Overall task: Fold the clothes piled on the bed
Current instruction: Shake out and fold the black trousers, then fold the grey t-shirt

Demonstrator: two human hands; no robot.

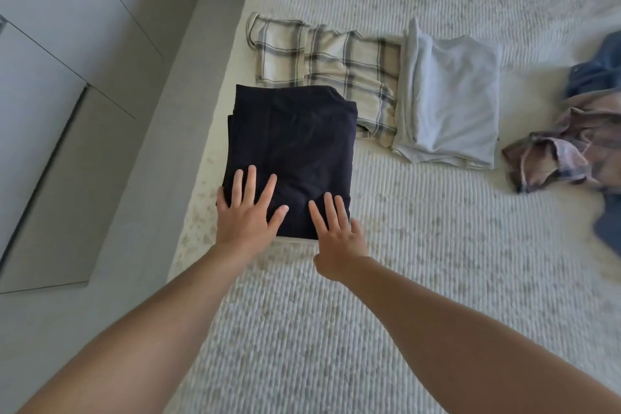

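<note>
A folded dark navy garment (295, 141) lies near the left edge of the bed (420, 262). My left hand (247, 212) rests flat on its near left corner with fingers spread. My right hand (337, 232) lies flat on its near right corner, fingers apart, palm partly on the bedcover. Neither hand grips anything. Beyond the navy garment lies a folded cream plaid garment (322, 57), and to its right a folded pale grey garment (447, 94). At the right edge sits a loose pile with a pinkish plaid piece (564, 151) and blue cloth (598, 67).
The bed has a white textured cover. Its left edge runs diagonally next to a grey floor (111, 212). White cabinet fronts (50, 27) stand at the far left.
</note>
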